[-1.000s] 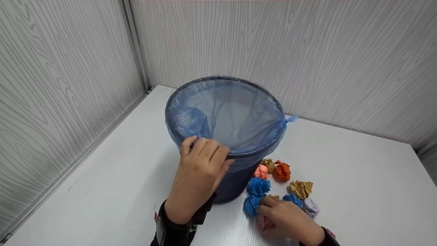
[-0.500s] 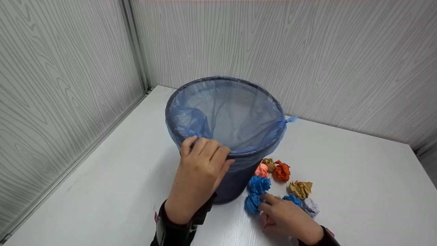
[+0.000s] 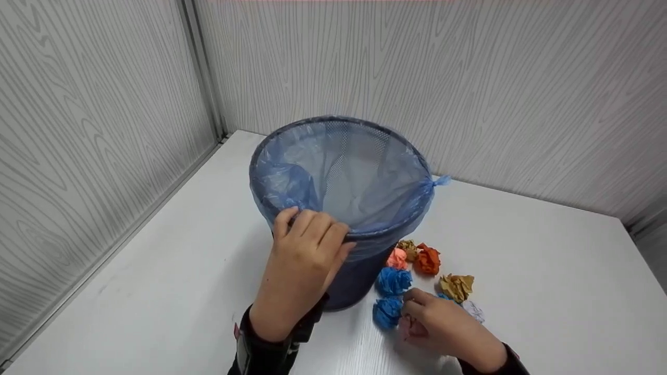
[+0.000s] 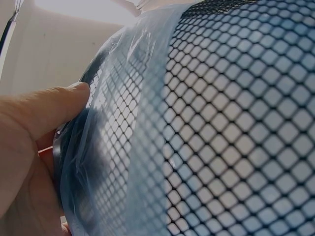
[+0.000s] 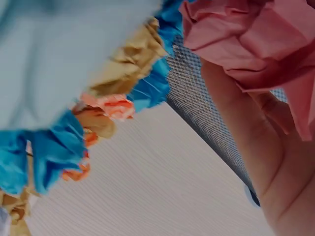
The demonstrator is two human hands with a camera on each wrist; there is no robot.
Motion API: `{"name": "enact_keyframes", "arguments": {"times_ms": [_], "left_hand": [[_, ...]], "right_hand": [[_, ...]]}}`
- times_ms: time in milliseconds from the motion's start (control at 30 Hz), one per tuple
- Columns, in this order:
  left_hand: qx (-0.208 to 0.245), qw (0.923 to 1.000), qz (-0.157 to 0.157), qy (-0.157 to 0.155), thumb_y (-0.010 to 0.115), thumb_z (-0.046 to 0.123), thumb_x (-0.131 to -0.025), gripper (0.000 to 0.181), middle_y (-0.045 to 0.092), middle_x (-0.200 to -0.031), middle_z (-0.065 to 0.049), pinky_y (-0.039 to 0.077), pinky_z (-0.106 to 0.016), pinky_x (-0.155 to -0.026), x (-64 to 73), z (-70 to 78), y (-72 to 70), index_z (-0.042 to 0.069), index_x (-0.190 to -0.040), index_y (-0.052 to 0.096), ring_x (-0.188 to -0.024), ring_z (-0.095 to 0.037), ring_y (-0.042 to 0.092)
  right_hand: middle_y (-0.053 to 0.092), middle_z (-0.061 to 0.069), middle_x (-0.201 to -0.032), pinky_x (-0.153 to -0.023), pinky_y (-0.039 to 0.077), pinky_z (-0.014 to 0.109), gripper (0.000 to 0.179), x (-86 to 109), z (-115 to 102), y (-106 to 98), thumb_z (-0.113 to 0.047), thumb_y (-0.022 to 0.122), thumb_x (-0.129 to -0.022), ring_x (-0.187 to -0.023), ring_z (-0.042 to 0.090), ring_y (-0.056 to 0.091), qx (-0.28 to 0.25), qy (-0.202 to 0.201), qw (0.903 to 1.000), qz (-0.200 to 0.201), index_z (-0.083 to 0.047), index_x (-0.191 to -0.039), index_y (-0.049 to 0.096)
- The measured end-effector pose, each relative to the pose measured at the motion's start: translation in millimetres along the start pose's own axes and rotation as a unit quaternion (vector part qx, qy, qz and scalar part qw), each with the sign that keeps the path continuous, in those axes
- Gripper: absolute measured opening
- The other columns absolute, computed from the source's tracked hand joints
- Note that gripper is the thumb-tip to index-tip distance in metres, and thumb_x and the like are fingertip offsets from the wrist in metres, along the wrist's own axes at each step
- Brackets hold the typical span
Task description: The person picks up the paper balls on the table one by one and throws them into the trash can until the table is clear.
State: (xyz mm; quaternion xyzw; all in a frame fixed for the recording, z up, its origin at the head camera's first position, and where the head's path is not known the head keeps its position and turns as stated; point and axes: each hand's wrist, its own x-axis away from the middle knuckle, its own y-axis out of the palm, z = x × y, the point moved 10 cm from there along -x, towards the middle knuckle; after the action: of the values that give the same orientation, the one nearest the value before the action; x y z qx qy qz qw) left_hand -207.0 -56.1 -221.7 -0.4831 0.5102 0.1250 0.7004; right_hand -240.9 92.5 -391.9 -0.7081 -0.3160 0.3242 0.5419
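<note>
Pale wood-grain panels (image 3: 338, 57) stand behind and to the left of a white table (image 3: 542, 271), where a person works with both hands. The left hand (image 3: 305, 255) grips the near rim of a dark mesh bin (image 3: 354, 281), its fingers hooked over the edge and its thumb against the outside, pressing on the blue plastic bag (image 3: 375, 172) that lines it. The right hand (image 3: 443, 323), low beside the bin, holds a pinkish-red crumpled paper (image 5: 256, 44) in curled fingers. Just beside those fingers sits one blue paper ball (image 3: 386, 312), with a second blue paper ball (image 3: 393, 281) behind it, near the bin's base. Farther back lie salmon paper (image 3: 397, 258), brown paper (image 3: 409, 249) and orange-red paper (image 3: 428, 260). Beyond the right hand are tan paper (image 3: 456, 287), whitish paper (image 3: 473, 311) and another piece of blue, mostly hidden. The bag folds over the bin's rim, gathered at a knot (image 3: 440, 180) on the right. A pale shape in the right wrist view is too blurred to identify.
</note>
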Motion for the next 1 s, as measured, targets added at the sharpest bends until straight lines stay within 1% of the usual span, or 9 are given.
{"name": "enact_keyframes", "arguments": {"times_ms": [100,233,433,533,667,733,800,867,1000], "left_hand": [[-0.001,1.0,0.003,0.001,0.069,0.019,-0.075,0.019,0.052,-0.081,-0.004,0.031,-0.045,-0.084,0.2,-0.3,-0.8,0.008,-0.086,0.056,-0.08,-0.022,0.048],[-0.001,1.0,0.003,0.0,0.069,0.019,-0.075,0.02,0.052,-0.081,-0.004,0.031,-0.045,-0.083,0.5,-0.7,-0.8,0.008,-0.086,0.056,-0.08,-0.022,0.048],[-0.001,1.0,0.001,-0.001,0.069,0.019,-0.075,0.02,0.052,-0.081,-0.004,0.031,-0.045,-0.084,0.4,-0.1,0.6,0.008,-0.086,0.056,-0.08,-0.023,0.048],[0.0,1.0,0.001,0.0,0.068,0.019,-0.076,0.02,0.052,-0.081,-0.004,0.031,-0.045,-0.084,0.3,0.4,1.2,0.008,-0.086,0.056,-0.08,-0.023,0.048],[-0.001,1.0,0.0,0.001,0.068,0.02,-0.076,0.019,0.051,-0.081,-0.003,0.031,-0.045,-0.084,0.3,0.5,1.6,0.008,-0.086,0.056,-0.08,-0.022,0.047],[-0.002,1.0,0.001,0.001,0.068,0.02,-0.076,0.019,0.051,-0.081,-0.004,0.031,-0.045,-0.084,0.2,0.5,1.6,0.008,-0.086,0.056,-0.08,-0.023,0.047],[-0.002,1.0,0.001,0.001,0.067,0.02,-0.076,0.019,0.051,-0.081,-0.003,0.03,-0.045,-0.084,0.1,0.4,1.5,0.008,-0.086,0.056,-0.08,-0.023,0.047],[-0.002,1.0,0.0,0.0,0.068,0.02,-0.076,0.02,0.051,-0.081,-0.003,0.03,-0.045,-0.084,0.0,0.4,1.5,0.008,-0.086,0.056,-0.08,-0.022,0.047],[-0.003,1.0,-0.004,-0.003,0.071,0.018,-0.072,0.023,0.05,-0.081,-0.003,0.031,-0.044,-0.084,-0.2,0.2,1.2,0.008,-0.086,0.056,-0.079,-0.022,0.047]], "right_hand": [[0.049,0.0,-0.084,-0.053,0.042,0.014,0.03,0.7,-8.3,-18.5,-0.021,0.078,-0.064,-0.059,0.005,0.044,0.011,-0.031,0.9974,0.064,-0.009,-0.085,0.059],[0.05,0.001,-0.089,-0.057,0.044,0.015,0.035,2.6,-17.6,-42.7,-0.018,0.08,-0.061,-0.065,0.007,0.049,0.023,-0.057,0.9883,0.14,-0.009,-0.089,0.06],[0.051,0.003,-0.098,-0.062,0.047,0.019,0.039,2.8,-27.6,-71.4,-0.012,0.079,-0.06,-0.073,0.011,0.054,0.013,-0.073,0.9759,0.205,-0.009,-0.094,0.059],[0.052,0.006,-0.1,-0.066,0.049,0.025,0.038,1.0,-33.4,-83.5,-0.018,0.077,-0.066,-0.078,0.015,0.057,0.024,-0.078,0.9701,0.229,-0.008,-0.097,0.058],[0.053,0.007,-0.1,-0.071,0.048,0.025,0.031,-1.0,-42.7,-102.5,-0.029,0.064,-0.078,-0.084,0.017,0.056,0.021,-0.085,0.9586,0.271,-0.007,-0.098,0.058],[0.054,0.009,-0.1,-0.073,0.047,0.022,0.031,-0.8,-48.4,-113.7,-0.031,0.059,-0.081,-0.085,0.017,0.056,0.009,-0.095,0.9492,0.3,-0.005,-0.097,0.059],[0.054,0.012,-0.098,-0.07,0.047,0.02,0.032,0.9,-54.2,-125.3,-0.03,0.06,-0.081,-0.085,0.02,0.056,-0.006,-0.11,0.936,0.334,-0.002,-0.096,0.059],[0.054,0.015,-0.097,-0.063,0.046,0.016,0.033,3.4,-59.0,-135.8,-0.029,0.062,-0.08,-0.084,0.02,0.055,-0.018,-0.117,0.9223,0.368,0.001,-0.094,0.06],[0.055,0.018,-0.095,-0.048,0.042,0.015,0.037,10.3,-66.1,-152.9,-0.03,0.066,-0.077,-0.079,0.019,0.055,-0.026,-0.116,0.8903,0.44,0.004,-0.09,0.06]]}}
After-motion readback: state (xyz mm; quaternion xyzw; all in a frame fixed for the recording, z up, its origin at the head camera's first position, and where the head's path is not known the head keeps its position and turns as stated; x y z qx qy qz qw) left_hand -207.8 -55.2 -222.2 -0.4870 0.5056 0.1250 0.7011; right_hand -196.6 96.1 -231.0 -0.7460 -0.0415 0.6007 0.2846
